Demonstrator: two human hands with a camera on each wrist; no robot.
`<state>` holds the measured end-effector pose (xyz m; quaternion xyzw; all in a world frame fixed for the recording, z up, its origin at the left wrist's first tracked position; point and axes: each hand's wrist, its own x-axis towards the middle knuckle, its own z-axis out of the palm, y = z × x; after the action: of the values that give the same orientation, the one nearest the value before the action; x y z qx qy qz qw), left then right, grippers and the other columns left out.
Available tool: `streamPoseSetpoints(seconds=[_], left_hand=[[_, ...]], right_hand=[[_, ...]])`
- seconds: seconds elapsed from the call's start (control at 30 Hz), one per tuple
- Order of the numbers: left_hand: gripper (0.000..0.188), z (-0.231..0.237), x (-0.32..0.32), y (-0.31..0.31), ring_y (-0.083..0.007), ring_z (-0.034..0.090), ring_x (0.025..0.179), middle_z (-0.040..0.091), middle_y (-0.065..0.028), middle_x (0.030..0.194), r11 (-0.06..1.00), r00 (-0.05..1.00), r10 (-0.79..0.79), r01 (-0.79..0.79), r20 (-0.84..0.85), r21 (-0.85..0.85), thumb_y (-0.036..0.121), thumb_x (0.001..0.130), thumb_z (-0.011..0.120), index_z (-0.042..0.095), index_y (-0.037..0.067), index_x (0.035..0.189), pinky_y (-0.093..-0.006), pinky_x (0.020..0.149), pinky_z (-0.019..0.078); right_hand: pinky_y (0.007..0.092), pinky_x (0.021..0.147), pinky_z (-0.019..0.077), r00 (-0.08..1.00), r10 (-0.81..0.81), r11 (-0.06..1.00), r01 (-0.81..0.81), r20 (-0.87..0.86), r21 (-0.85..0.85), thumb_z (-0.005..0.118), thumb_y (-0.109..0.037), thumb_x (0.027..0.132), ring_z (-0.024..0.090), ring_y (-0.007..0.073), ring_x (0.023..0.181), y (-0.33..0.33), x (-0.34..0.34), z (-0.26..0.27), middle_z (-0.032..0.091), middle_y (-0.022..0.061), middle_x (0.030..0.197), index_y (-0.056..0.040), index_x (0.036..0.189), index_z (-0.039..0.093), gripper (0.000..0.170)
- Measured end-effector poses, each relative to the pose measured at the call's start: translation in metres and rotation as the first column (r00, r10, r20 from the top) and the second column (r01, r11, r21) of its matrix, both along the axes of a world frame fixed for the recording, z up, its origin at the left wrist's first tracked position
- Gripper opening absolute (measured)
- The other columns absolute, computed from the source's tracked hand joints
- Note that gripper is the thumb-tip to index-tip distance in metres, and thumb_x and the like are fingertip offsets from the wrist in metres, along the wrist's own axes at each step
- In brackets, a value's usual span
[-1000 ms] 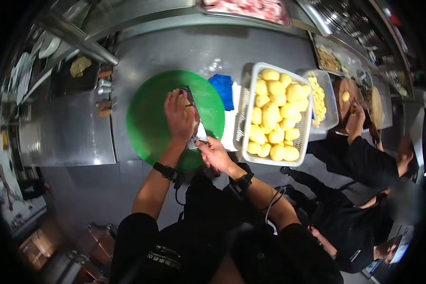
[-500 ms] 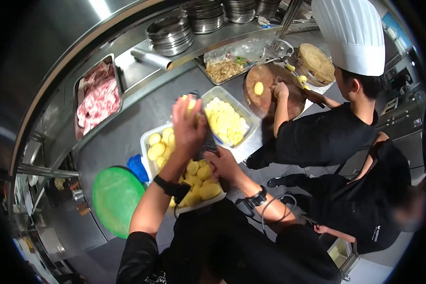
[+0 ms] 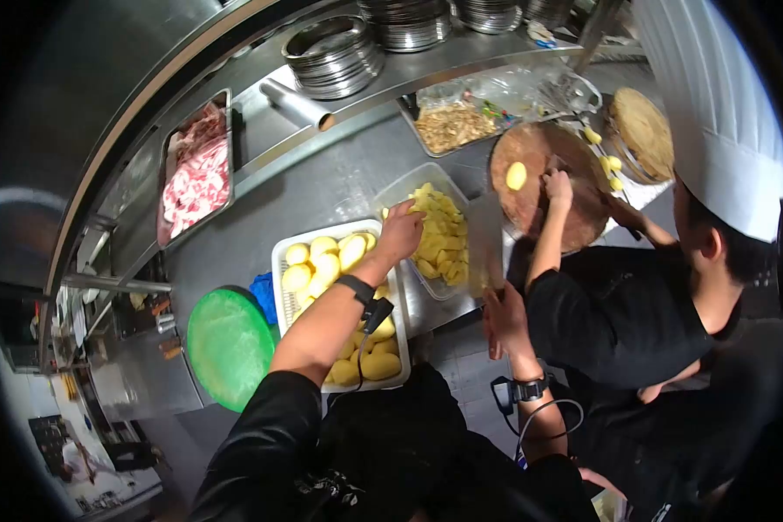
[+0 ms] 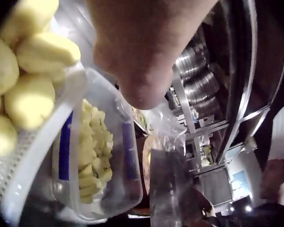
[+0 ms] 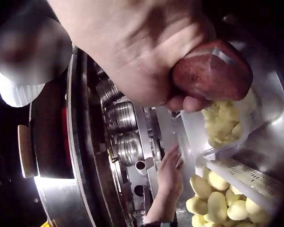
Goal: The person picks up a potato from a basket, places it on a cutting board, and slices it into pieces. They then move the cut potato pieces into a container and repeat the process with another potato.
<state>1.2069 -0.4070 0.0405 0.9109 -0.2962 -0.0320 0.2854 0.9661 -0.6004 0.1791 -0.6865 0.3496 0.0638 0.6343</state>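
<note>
While potatoes (image 3: 379, 365) flank the tub (image 3: 419, 177), a cleaver (image 3: 485, 245) partly hides it.

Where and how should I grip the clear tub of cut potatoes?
Probably by the rim at both short ends: left hand from the far end, right hand from the near one. The clear tub is longer than wide, with the white basket beside one long side and the cleaver by the other. The right hand holds the cleaver and would need freeing first.

Potatoes (image 3: 324, 246) in 1 basket (image 3: 277, 265), between board (image 3: 229, 348) and tub (image 3: 413, 184).
</note>
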Motion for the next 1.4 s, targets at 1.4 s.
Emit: streamPoseSetpoints(seconds=[1.4], left_hand=[[0.07, 0.095, -0.064, 0.164, -0.0378, 0.074, 0.116, 0.077, -0.0204, 0.122, 0.892, 0.859, 0.415, -0.319, -0.301, 0.319, 0.047, 0.085, 0.081, 0.061, 0.008, 0.139, -0.0502, 0.096, 0.0597]], right_hand=[[0.0319, 0.037, 0.0411, 0.998, 0.057, 0.949, -0.047, -0.022, 0.313, 0.065, -0.016, 0.109, 0.048, 0.0136, 0.041, 0.098, -0.083, -0.011, 0.049, 0.0005, 0.061, -0.0077, 0.101, 0.056, 0.015]])
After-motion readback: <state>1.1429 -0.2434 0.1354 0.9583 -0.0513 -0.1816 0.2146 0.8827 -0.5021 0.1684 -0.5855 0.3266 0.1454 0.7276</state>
